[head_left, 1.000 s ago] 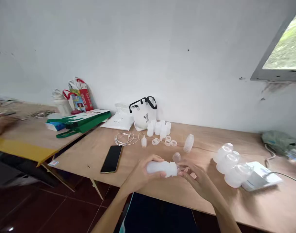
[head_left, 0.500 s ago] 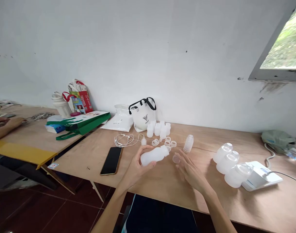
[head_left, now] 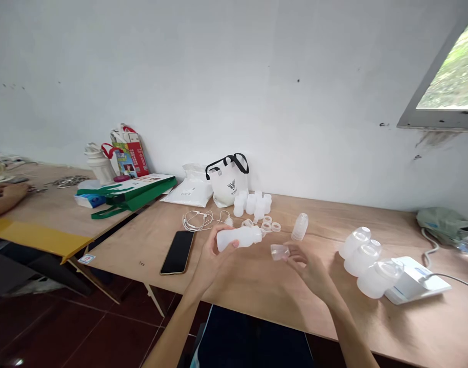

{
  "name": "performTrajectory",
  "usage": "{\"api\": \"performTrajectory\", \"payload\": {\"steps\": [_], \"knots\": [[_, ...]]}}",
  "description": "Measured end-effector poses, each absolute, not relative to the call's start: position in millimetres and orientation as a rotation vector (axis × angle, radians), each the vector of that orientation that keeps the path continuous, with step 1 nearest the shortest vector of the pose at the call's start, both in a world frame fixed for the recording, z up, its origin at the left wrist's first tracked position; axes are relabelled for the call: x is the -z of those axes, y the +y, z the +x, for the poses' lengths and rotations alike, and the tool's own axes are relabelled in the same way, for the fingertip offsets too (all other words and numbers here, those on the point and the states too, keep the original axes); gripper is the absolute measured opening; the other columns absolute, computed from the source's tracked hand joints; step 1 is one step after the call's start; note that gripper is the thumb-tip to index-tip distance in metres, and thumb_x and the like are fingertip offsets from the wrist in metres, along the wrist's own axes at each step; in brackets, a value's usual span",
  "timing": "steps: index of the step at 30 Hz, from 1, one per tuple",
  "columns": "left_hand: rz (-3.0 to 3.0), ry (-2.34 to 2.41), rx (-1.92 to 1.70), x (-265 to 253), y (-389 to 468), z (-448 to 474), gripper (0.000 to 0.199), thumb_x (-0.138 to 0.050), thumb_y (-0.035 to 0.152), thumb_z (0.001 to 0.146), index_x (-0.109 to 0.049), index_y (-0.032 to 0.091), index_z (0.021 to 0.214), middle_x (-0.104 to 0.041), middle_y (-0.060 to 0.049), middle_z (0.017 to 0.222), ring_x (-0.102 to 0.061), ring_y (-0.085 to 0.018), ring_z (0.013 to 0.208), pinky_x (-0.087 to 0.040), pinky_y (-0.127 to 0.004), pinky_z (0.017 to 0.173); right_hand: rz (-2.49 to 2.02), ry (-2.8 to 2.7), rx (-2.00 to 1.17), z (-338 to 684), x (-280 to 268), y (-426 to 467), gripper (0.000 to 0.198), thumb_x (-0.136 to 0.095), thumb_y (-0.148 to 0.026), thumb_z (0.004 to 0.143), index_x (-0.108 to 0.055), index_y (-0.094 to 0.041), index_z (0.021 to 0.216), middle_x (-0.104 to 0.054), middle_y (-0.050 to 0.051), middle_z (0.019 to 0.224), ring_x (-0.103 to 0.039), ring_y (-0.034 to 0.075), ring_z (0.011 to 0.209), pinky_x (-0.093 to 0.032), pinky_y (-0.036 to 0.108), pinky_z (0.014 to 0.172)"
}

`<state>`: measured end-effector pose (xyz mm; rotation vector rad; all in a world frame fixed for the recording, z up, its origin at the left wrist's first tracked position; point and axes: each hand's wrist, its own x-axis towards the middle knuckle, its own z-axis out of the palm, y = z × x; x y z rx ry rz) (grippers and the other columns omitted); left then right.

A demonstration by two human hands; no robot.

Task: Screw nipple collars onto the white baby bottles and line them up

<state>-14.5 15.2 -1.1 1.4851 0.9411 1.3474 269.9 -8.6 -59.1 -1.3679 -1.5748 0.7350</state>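
My left hand is closed around a translucent white bottle that lies tilted sideways, its neck pointing right. With its fingertips, my right hand grips a small clear cap, its wide opening towards the bottle's neck. A short gap separates cap and bottle. Behind them lie several white rings and a cluster of small white bottle parts. A stack of clear caps stands beyond my right hand. Further right are three capped bottles.
A black phone and white earphones lie on the left of the wooden table. A white bag stands by the wall. A white device with a cable is at the right. Another person's hand rests on the neighbouring table.
My left hand has turned the bottle closer to level. My right hand has shifted slightly right, and the cap in it has turned so its side now shows.
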Motion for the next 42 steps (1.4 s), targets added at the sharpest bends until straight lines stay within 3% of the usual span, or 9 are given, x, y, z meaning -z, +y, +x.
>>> {"api": "performTrajectory", "payload": {"steps": [5,17,24,31,35,37,39,41,42], "knots": [[1.498,0.919,-1.268,1,14,-15,0.034,-0.074,0.044,0.089,-0.059,0.025,0.112,-0.06,-0.001,0.104,-0.058,-0.017,0.091,-0.048,-0.025,0.077,-1.153,-1.36,-0.756,276,44,-16,0.037,-0.08,-0.046,0.083,-0.067,-0.028,0.113,-0.076,0.006,0.114,-0.072,0.026,0.109,-0.059,0.043,0.098],[1.58,0.829,-0.986,20,7,-3,0.036,-0.066,0.047,0.095,-0.049,0.026,0.119,-0.057,-0.002,0.108,-0.057,-0.017,0.088,-0.049,-0.027,0.076,-1.093,-1.466,-0.743,254,49,-24,0.027,-0.083,-0.043,0.081,-0.077,-0.027,0.102,-0.078,0.008,0.116,-0.072,0.029,0.111,-0.059,0.048,0.1],[1.727,0.768,-1.156,25,8,1,0.029,-0.065,0.042,0.096,-0.052,0.025,0.116,-0.054,-0.005,0.116,-0.056,-0.02,0.099,-0.048,-0.029,0.082,-1.101,-1.334,-0.951,250,49,-23,0.04,-0.091,-0.049,0.069,-0.076,-0.022,0.094,-0.081,0.01,0.101,-0.076,0.031,0.098,-0.063,0.044,0.087],[1.895,0.645,-1.306,31,10,3,0.028,-0.065,0.039,0.095,-0.053,0.024,0.115,-0.054,-0.008,0.117,-0.056,-0.025,0.111,-0.046,-0.037,0.098,-0.988,-1.304,-1.101,247,44,-24,0.034,-0.081,-0.054,0.08,-0.073,-0.022,0.09,-0.08,0.008,0.088,-0.075,0.024,0.073,-0.062,0.04,0.074],[1.865,0.687,-1.208,29,11,-1,0.032,-0.064,0.043,0.097,-0.052,0.025,0.121,-0.055,-0.01,0.124,-0.056,-0.026,0.118,-0.048,-0.039,0.1,-1.056,-1.324,-1.046,240,34,-27,0.036,-0.075,-0.056,0.086,-0.073,-0.022,0.098,-0.08,0.007,0.092,-0.073,0.022,0.072,-0.061,0.039,0.075],[1.846,0.757,-1.08,30,13,-1,0.049,-0.067,0.045,0.096,-0.045,0.028,0.136,-0.05,-0.012,0.139,-0.051,-0.028,0.13,-0.046,-0.041,0.106,-1.095,-1.334,-0.944,240,29,-28,0.035,-0.071,-0.055,0.089,-0.072,-0.022,0.103,-0.079,0.008,0.097,-0.073,0.022,0.076,-0.061,0.038,0.075],[1.833,0.813,-0.977,34,16,0,0.069,-0.064,0.048,0.097,-0.027,0.03,0.152,-0.039,-0.014,0.155,-0.045,-0.029,0.14,-0.042,-0.043,0.113,-1.127,-1.319,-0.797,247,26,-28,0.035,-0.071,-0.054,0.09,-0.071,-0.023,0.107,-0.078,0.007,0.1,-0.072,0.022,0.081,-0.062,0.037,0.074],[1.832,0.868,-0.884,43,21,3,0.071,-0.053,0.052,0.102,-0.015,0.032,0.158,-0.03,-0.014,0.162,-0.042,-0.028,0.145,-0.038,-0.046,0.117,-1.197,-1.298,-0.635,260,25,-28,0.036,-0.071,-0.053,0.09,-0.069,-0.025,0.113,-0.076,0.007,0.1,-0.071,0.022,0.084,-0.063,0.037,0.073],[1.849,0.901,-0.817,50,24,5,0.066,-0.048,0.052,0.104,-0.017,0.032,0.159,-0.031,-0.013,0.163,-0.042,-0.028,0.146,-0.037,-0.048,0.118,-1.242,-1.288,-0.55,269,26,-27,0.038,-0.07,-0.053,0.09,-0.069,-0.026,0.116,-0.075,0.006,0.1,-0.071,0.022,0.085,-0.063,0.037,0.072]]}}
